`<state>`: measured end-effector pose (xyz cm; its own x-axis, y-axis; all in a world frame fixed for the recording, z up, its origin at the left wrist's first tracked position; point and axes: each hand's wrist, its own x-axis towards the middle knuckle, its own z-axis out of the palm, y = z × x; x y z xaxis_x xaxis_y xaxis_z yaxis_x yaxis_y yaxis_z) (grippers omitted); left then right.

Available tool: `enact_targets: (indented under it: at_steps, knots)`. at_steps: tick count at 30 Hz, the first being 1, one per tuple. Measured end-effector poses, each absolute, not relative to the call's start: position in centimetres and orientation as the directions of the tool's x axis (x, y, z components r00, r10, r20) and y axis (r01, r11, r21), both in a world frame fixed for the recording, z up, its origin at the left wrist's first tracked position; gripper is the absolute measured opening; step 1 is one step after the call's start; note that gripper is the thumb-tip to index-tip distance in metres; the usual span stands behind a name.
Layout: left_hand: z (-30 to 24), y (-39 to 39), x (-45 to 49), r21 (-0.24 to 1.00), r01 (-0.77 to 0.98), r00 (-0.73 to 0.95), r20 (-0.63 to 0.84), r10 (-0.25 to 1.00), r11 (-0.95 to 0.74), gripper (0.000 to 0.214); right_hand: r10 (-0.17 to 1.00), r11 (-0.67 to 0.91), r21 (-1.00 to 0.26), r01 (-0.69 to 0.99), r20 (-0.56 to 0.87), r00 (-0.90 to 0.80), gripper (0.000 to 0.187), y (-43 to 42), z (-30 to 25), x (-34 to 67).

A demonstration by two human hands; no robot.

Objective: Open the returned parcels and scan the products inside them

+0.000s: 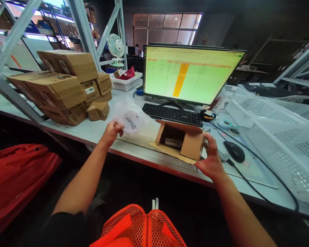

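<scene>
My left hand (113, 132) pinches the edge of a clear plastic bag (130, 120) that has dark lettering on it. The bag is held just over the front part of the table. My right hand (211, 158) grips the right end of an open cardboard box (192, 145), thumb low and fingers on top. The box lies on the table with its opening and flaps towards me. Inside it a pale item with dark lettering (173, 142) shows in part; its kind I cannot make out.
Stacked cardboard boxes (64, 91) and a small box (98, 110) stand on the left. A monitor (190, 73) and keyboard (172, 114) are behind the open box. At right are a mouse (234, 151), a cable (257, 197) and white baskets (280, 137). A red bag-like thing (18, 181) is lower left.
</scene>
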<state>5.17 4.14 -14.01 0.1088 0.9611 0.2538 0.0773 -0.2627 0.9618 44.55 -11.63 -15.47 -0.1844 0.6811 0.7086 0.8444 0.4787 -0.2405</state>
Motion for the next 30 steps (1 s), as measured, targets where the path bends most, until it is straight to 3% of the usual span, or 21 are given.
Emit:
enact_targets:
  at_steps: [3,6,9,12,16,23,26,30]
  knots:
    - [-17.0,4.7,7.0,0.929,0.332,0.142,0.123,0.982,-0.165,0.038,0.655,0.476,-0.102,0.874,0.704,-0.274,0.101,-12.1,-12.5,44.2]
    - [-17.9,5.1,8.1,0.823,0.538,0.125,0.138,0.983,-0.184,0.045,0.692,0.412,0.112,0.904,0.607,-0.391,0.094,-11.3,-9.1,42.9]
    - [-18.3,5.4,8.2,0.776,0.606,0.068,0.168,0.983,-0.174,0.051,0.763,0.37,0.303,0.878,0.44,-0.474,0.087,-9.4,-6.9,40.6]
    - [-18.8,5.5,8.1,0.76,0.631,0.028,0.183,0.983,-0.159,0.051,0.762,0.436,0.385,0.814,0.324,-0.561,0.076,-6.8,-6.3,38.3]
    - [-19.3,5.1,8.1,0.75,0.64,0.032,0.191,0.981,-0.167,0.049,0.713,0.508,0.353,0.786,0.34,-0.614,0.059,-4.0,-6.3,37.1]
    - [-19.0,5.5,8.2,0.725,0.672,0.026,0.18,0.983,-0.15,0.049,0.692,0.524,0.277,0.805,0.413,-0.592,0.055,-4.1,-4.9,39.7]
    - [-19.0,5.4,7.9,0.71,0.685,0.05,0.175,0.983,-0.162,0.05,0.746,0.426,0.214,0.879,0.467,-0.475,0.062,-6.4,-3.8,41.7]
    - [-18.1,3.5,7.4,0.643,0.75,0.075,0.153,0.985,-0.157,0.052,0.819,0.247,0.043,0.968,0.525,-0.233,0.086,-13.6,-2.9,43.8]
